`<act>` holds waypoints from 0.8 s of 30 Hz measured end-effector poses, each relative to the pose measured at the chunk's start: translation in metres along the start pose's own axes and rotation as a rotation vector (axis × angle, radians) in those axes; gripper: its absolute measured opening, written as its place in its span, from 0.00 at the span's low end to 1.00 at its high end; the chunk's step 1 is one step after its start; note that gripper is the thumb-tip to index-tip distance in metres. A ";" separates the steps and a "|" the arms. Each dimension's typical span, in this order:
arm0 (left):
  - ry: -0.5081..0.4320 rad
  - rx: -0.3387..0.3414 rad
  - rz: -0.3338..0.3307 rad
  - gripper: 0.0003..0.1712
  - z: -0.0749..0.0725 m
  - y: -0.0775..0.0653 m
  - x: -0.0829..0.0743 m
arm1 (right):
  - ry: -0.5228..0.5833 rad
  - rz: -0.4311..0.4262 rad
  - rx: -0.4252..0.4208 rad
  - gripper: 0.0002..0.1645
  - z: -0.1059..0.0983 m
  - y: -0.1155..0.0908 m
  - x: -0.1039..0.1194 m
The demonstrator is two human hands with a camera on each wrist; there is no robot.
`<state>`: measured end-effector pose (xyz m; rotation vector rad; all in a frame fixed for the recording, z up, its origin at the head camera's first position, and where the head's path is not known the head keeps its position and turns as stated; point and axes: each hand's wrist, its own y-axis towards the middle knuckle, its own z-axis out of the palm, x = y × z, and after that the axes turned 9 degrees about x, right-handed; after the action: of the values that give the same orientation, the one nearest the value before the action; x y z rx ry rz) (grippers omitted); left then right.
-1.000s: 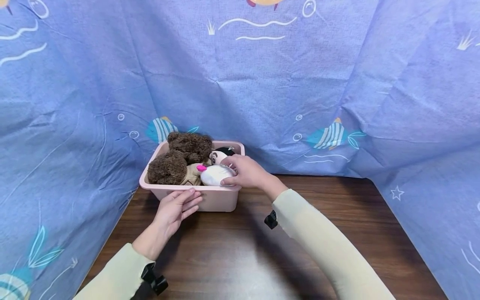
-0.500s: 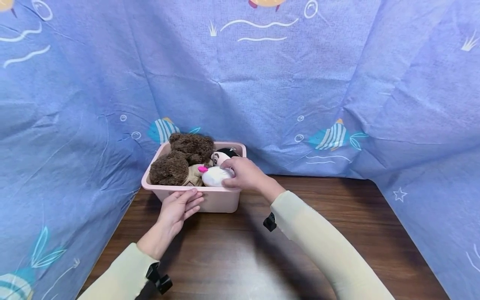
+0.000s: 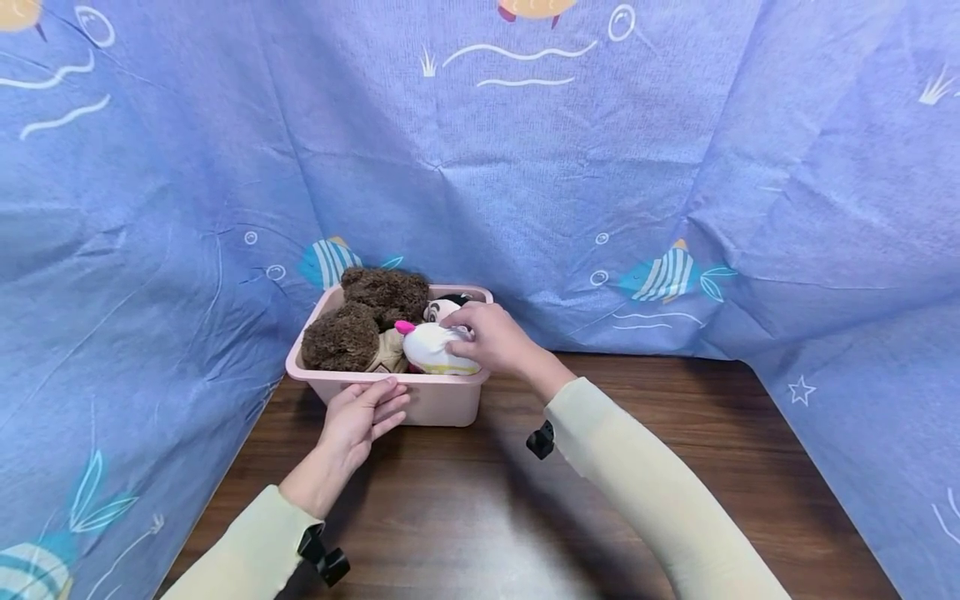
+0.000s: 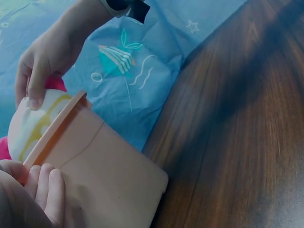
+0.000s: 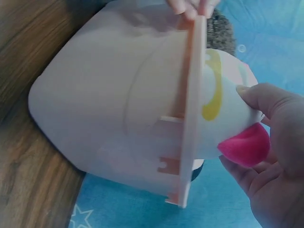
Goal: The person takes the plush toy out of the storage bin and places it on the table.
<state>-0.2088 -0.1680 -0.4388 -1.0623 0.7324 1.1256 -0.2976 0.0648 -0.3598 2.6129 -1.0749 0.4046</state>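
Note:
In the head view a pink plastic bin (image 3: 442,404) holds several plush toys. My left hand (image 3: 352,421) grips the bin's front rim, thumb over the top and fingers against the outer wall. My right hand (image 3: 495,342) pinches a rounded white plush toy (image 3: 435,348) at the bin's front right. This plush has pink tips and a yellow pattern, seen also on the white plush (image 5: 228,99) in the right wrist view. From the left wrist view, the white plush (image 4: 33,118) bulges above the rim. Its lower part is hidden by the bin wall.
Two brown fluffy plush toys (image 3: 341,337) fill the bin's left and back. Behind the white one lies a black-and-white plush (image 3: 442,310), partly covered. A wooden table (image 3: 637,467) carries the bin, and blue printed cloth (image 3: 570,208) hangs close behind.
The white plush toy has tipped up slightly in my right hand, so its yellow pattern now shows in the head view. My left hand stays on the rim.

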 end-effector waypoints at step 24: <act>0.002 -0.005 0.020 0.14 -0.003 0.000 0.002 | 0.233 -0.085 -0.279 0.16 -0.123 -0.032 0.024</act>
<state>-0.2080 -0.1699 -0.4418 -1.0620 0.7439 1.1445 -0.2766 0.1162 -0.2428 2.2918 -0.8710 0.4871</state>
